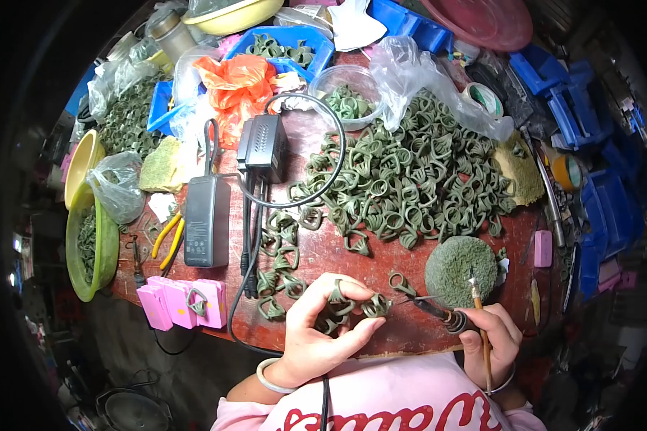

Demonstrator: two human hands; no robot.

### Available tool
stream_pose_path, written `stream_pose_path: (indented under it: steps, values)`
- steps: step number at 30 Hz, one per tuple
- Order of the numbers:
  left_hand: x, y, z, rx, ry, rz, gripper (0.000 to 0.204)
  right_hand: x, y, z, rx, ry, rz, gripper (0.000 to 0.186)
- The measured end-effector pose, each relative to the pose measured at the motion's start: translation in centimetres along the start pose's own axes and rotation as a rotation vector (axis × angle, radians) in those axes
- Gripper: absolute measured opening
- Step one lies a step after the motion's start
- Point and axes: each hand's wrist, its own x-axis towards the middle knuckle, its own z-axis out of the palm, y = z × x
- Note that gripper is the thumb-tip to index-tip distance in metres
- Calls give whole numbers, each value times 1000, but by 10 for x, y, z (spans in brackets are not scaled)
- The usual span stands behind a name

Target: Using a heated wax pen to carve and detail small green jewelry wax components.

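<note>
Over the table's [384,267] near edge, left of the round pad [449,269], the left hand [322,339] pinches a green ring [376,305] between thumb and finger, more rings tucked behind. The right hand [503,339] grips a black pen [453,320] and a brush [484,339]. The ring is probably light, stiff and brittle; its band should be the safest hold. Fingers hide part of it, and whether the pen's thin tip touches it I cannot tell.
</note>
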Motion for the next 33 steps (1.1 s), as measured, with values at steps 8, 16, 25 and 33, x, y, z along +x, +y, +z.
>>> stream_pose_path:
  steps: [8,16,25,33]
  values:
    - [3,1,-1,-194,64,-84,33,1,-1,1,8,44,17,32]
    - [-1,5,-10,-143,121,-3,31,-5,-3,-3,-1,17,104,31]
    - [-6,-2,-14,-423,99,-130,34,-3,-3,0,10,10,91,31]
    - [-10,27,-54,-238,391,-36,31,-4,2,6,28,51,78,30]
